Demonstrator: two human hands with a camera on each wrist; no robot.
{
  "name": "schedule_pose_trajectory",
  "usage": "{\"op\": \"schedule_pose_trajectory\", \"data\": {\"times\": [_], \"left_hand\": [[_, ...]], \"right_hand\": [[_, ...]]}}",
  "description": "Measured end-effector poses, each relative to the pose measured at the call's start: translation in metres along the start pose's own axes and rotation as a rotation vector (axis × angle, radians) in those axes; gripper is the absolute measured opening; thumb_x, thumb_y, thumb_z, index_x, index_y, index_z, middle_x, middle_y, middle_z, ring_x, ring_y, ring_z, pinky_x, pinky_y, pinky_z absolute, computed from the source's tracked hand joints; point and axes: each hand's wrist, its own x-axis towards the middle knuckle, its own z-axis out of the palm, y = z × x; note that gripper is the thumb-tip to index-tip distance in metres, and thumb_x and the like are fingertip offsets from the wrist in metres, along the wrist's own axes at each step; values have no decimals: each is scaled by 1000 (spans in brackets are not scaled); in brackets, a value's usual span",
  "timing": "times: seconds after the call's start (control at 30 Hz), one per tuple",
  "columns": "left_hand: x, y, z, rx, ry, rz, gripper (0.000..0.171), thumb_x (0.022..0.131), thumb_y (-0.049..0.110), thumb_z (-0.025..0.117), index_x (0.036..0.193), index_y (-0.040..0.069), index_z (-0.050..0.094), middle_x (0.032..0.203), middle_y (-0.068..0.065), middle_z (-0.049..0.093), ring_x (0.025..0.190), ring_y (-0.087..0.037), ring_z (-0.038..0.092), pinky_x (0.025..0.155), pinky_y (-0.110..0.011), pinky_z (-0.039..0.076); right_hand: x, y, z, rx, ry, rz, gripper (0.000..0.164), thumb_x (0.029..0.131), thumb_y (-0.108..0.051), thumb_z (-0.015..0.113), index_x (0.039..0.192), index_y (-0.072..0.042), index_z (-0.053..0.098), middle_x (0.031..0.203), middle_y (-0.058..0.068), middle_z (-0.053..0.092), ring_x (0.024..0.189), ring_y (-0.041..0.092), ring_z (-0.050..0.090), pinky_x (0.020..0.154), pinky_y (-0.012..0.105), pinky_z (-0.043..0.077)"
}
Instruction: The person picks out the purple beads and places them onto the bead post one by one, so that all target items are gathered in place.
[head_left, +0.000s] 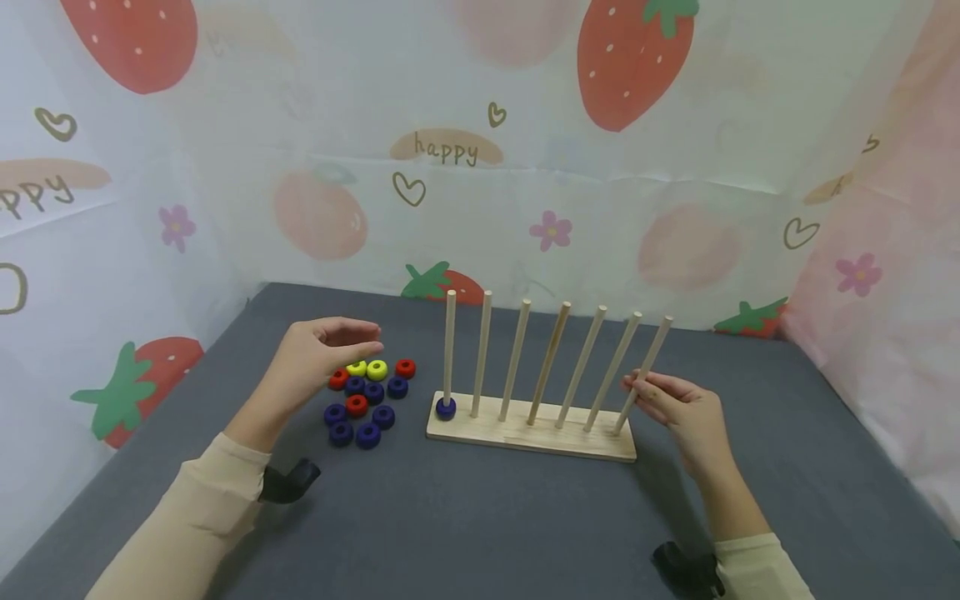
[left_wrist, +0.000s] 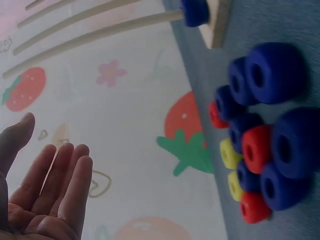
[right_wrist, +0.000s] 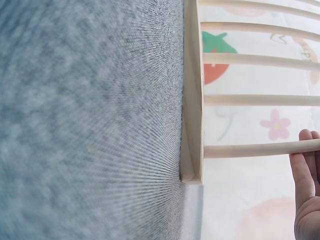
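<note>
My left hand [head_left: 303, 362] hovers over the loose beads with nothing in its grasp; in the left wrist view its fingers [left_wrist: 72, 192] are fairly straight and the thumb stands apart. Below and beside it lie ring-shaped beads: several dark blue [head_left: 368, 435], several red [head_left: 357, 406] and two yellow [head_left: 377, 370]. A wooden peg stand [head_left: 525, 437] with a row of upright pegs sits to the right. One blue bead [head_left: 446, 409] is at the base of its leftmost peg. My right hand [head_left: 690, 417] pinches the rightmost peg [right_wrist: 250, 150] between thumb and fingers.
The beads and stand rest on a dark grey tabletop [head_left: 480, 517]. A pale cloth [head_left: 525, 192] printed with strawberries and hearts hangs behind and at both sides. Black straps or mounts [head_left: 291, 482] show at both wrists.
</note>
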Motion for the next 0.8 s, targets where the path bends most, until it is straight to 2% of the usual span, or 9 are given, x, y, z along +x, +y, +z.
{"op": "schedule_pose_trajectory", "data": {"times": [0.13, 0.2, 0.43, 0.6, 0.8], "left_hand": [[-1, -7, -2, 26, 2, -16, 58, 82, 59, 73, 124, 19, 68, 128, -4, 68, 114, -22, 61, 82, -29, 53], [-2, -11, -4, 39, 3, -26, 59, 82, 60, 73, 124, 19, 68, 128, -5, 68, 112, -23, 61, 78, -30, 53], [-6, -27, -10, 40, -25, -47, 58, 86, 54, 72, 130, 17, 65, 133, -8, 66, 120, -24, 60, 101, -47, 46], [-9, -38, -14, 41, -42, -56, 64, 86, 55, 71, 133, 13, 63, 135, -12, 64, 122, -26, 59, 108, -55, 42], [-7, -49, -20, 25, -66, -72, 65, 87, 51, 72, 134, 7, 61, 130, -12, 67, 114, -23, 64, 111, -56, 40]], "right_hand": [[0, -1, 0, -5, -3, 4, 34, 91, -26, 72, 117, -4, 72, 96, -15, 76, 96, 0, 72, 84, 17, 55], [0, 0, -1, -6, -7, 7, 34, 91, -26, 72, 118, -4, 72, 97, -15, 76, 96, 0, 72, 84, 17, 55], [-1, 0, -1, -1, -9, 11, 35, 91, -26, 73, 118, -4, 72, 97, -15, 76, 96, 0, 72, 84, 18, 55], [0, 1, -1, -27, -8, 5, 38, 92, -27, 72, 120, -2, 70, 98, -16, 76, 97, -1, 71, 84, 17, 55], [0, 3, -2, -34, -2, -1, 38, 92, -27, 72, 120, -2, 70, 97, -16, 76, 97, -1, 71, 84, 17, 55]]}}
